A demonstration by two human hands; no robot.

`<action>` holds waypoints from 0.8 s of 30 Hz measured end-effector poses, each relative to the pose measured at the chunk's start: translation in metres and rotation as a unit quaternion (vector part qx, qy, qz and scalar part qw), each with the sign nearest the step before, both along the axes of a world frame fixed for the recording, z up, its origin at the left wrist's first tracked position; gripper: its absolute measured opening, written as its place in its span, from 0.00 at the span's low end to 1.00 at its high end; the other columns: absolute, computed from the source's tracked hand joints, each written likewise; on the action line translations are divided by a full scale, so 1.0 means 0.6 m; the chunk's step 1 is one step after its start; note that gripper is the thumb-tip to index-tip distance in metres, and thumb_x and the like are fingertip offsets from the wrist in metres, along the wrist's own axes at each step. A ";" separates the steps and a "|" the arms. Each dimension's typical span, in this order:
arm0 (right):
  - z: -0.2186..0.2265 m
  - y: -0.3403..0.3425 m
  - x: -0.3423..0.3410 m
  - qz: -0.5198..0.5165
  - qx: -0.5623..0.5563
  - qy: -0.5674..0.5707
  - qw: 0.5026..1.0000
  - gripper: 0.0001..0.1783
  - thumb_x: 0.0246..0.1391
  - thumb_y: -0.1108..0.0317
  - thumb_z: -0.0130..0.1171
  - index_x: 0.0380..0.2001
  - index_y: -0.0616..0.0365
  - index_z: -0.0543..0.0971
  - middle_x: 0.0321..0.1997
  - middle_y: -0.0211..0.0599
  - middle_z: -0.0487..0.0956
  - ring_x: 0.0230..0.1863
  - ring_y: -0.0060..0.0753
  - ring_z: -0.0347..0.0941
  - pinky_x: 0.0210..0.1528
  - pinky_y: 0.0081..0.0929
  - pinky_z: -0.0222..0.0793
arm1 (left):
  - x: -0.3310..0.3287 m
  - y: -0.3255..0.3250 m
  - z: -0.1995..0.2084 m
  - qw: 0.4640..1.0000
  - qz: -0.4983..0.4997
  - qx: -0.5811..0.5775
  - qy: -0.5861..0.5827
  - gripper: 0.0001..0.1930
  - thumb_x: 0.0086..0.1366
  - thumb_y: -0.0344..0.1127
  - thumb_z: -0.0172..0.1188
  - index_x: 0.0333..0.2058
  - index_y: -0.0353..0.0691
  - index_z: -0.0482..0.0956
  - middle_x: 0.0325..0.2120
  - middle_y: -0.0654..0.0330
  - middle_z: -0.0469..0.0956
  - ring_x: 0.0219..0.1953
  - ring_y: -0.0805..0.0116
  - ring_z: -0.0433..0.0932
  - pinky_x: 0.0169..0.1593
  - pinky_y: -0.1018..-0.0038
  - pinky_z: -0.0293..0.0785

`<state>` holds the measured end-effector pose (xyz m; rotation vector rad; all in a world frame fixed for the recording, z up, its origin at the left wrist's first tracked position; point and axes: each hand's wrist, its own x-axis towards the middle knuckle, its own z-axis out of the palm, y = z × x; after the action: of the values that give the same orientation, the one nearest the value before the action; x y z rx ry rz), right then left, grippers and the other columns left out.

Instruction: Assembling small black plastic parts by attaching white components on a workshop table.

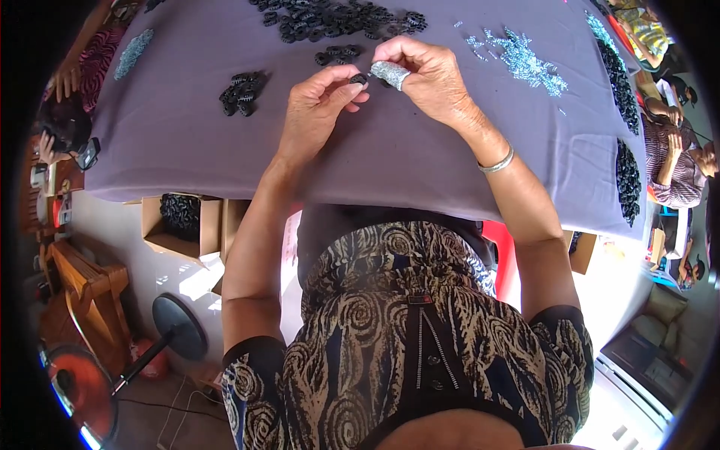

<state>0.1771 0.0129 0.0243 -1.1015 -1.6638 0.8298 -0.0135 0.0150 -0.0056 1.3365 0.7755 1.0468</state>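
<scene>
My left hand (326, 99) is closed in a pinch on a small black ring-shaped part (359, 78), above the table's middle. Close beside it, my right hand (431, 79) is closed too, its fingertips nearly meeting the part. A silvery grey wrap (390, 73) seems to cover my right thumb. Whatever tiny piece lies between those right fingertips is too small to make out. Just beyond my hands lies a little cluster of black parts (339, 54). Another small heap of black parts (242, 94) rests left of my left hand.
A large pile of black parts (322, 20) lies at the far side of the grey-purple tablecloth (195, 150). Small silvery pieces (529, 61) are scattered right. Black parts (628, 180) line the right edge. Below left stands a cardboard box (159, 232). Other people (675, 154) sit nearby.
</scene>
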 end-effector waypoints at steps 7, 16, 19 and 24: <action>0.001 -0.007 -0.013 -0.012 0.066 -0.047 0.997 0.07 0.47 0.78 0.62 0.32 0.58 0.78 0.29 0.31 0.79 0.30 0.20 0.76 0.34 0.20 0.73 | 0.002 -0.001 0.002 1.000 -0.005 0.005 0.013 0.12 0.63 0.27 0.56 0.46 0.33 0.76 0.36 0.58 0.80 0.35 0.73 0.78 0.37 0.79 0.74; 0.010 -0.014 -0.019 0.009 0.187 -0.132 0.973 0.12 0.43 0.80 0.62 0.34 0.58 0.77 0.31 0.35 0.77 0.31 0.38 0.77 0.33 0.27 0.74 | 0.000 -0.001 0.001 1.000 -0.002 0.006 0.002 0.12 0.63 0.27 0.56 0.46 0.33 0.76 0.35 0.58 0.79 0.35 0.73 0.78 0.37 0.79 0.74; 0.007 -0.014 -0.018 0.014 0.203 -0.143 0.969 0.13 0.43 0.81 0.61 0.35 0.57 0.77 0.31 0.37 0.77 0.33 0.40 0.77 0.34 0.27 0.74 | 0.000 0.000 -0.001 1.000 0.001 0.004 -0.010 0.12 0.63 0.28 0.56 0.46 0.33 0.75 0.35 0.58 0.79 0.35 0.73 0.78 0.37 0.79 0.74; 0.006 0.005 -0.002 -0.053 0.205 -0.069 0.975 0.15 0.46 0.81 0.59 0.39 0.54 0.78 0.35 0.36 0.80 0.35 0.33 0.78 0.38 0.25 0.73 | 0.000 0.000 0.002 1.000 0.016 0.000 -0.016 0.13 0.63 0.28 0.57 0.46 0.32 0.75 0.36 0.57 0.79 0.35 0.71 0.78 0.37 0.78 0.74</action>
<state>0.1762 0.0159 0.0281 -0.9607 -1.7726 0.3232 -0.0135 0.0148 -0.0047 1.3077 0.7743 1.0908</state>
